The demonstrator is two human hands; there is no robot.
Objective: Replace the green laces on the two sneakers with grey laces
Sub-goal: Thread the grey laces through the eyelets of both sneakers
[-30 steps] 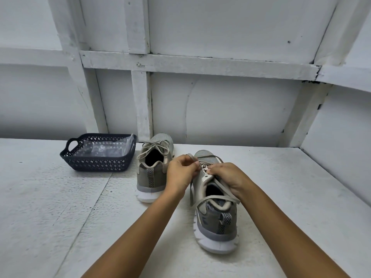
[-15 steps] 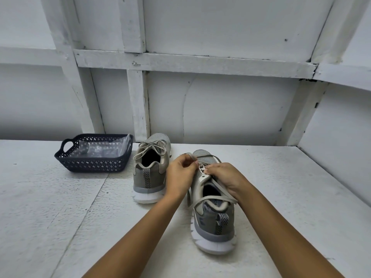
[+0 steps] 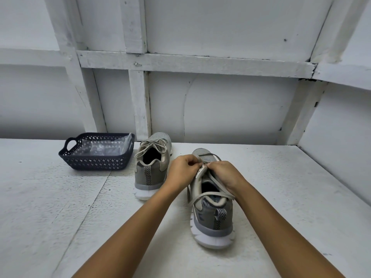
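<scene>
Head view: a rough, white-painted surface (image 3: 50, 207) meets a white board wall (image 3: 230, 109) crossed by battens. The near sneaker (image 3: 212, 223) stands on it, heel toward the camera. Over its tongue the left hand (image 3: 181, 171) and right hand (image 3: 224, 175) curl their fingers, pinching the grey lace (image 3: 210, 194). Left of that sneaker and farther back stands the second sneaker (image 3: 150, 173), laced. Farther left sits a dark basket (image 3: 96, 163) holding clear plastic (image 3: 104, 146).

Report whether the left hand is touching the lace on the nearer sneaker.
Touching. The head view shows the left hand pinching the lace between its fingertips, over the tongue of the nearer sneaker.
</scene>
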